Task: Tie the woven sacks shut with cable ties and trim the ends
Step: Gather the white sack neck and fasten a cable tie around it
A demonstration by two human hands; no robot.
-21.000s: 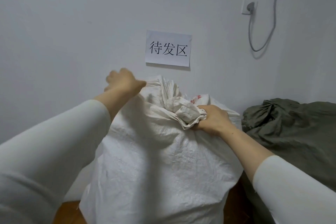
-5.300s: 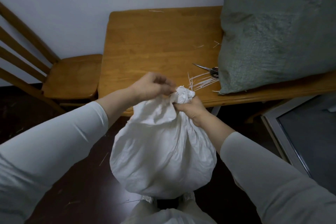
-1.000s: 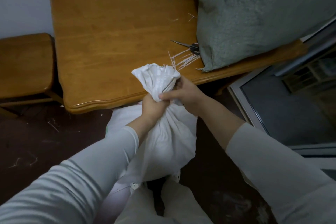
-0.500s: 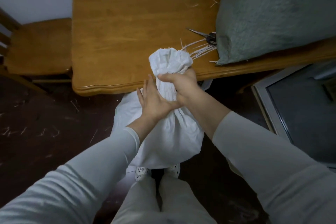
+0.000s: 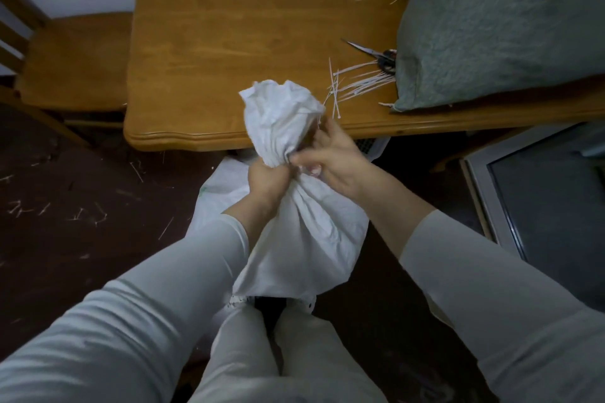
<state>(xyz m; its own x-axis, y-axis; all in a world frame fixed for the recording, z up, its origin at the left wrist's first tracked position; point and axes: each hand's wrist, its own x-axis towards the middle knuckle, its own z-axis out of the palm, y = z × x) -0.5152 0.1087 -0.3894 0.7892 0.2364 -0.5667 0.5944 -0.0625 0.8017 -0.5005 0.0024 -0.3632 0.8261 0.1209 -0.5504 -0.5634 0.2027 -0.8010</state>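
1. Hands first: I see my left hand (image 5: pixel 266 178) clenched tight around the bunched neck of the white sack (image 5: pixel 304 222).
2. My right hand (image 5: pixel 330 157) is on the right side of the same neck. Its fingers pinch the cloth just above my left hand. The two hands touch.
3. I see the sack in the middle, near me, hanging down in front of my legs. Its fat part is below my hands. Its crumpled top (image 5: pixel 281 108) sticks up above them and covers part of the near edge of the bench (image 5: pixel 229 42).
4. I cannot tell if a tie is around the neck. My hands hide that spot.
5. On the bench, to the right of the sack top, I see a loose bunch of white cable ties (image 5: pixel 357 82). They lie flat and fan out.
6. Just past the ties, farther away, lie the scissors (image 5: pixel 373 54). Their handles touch the big green sack (image 5: pixel 504 23), which lies on the right end of the bench.
7. A wooden chair (image 5: pixel 75 59) stands to the left of the bench.
8. On the dark floor (image 5: pixel 82 206) at the left I see many small white bits.
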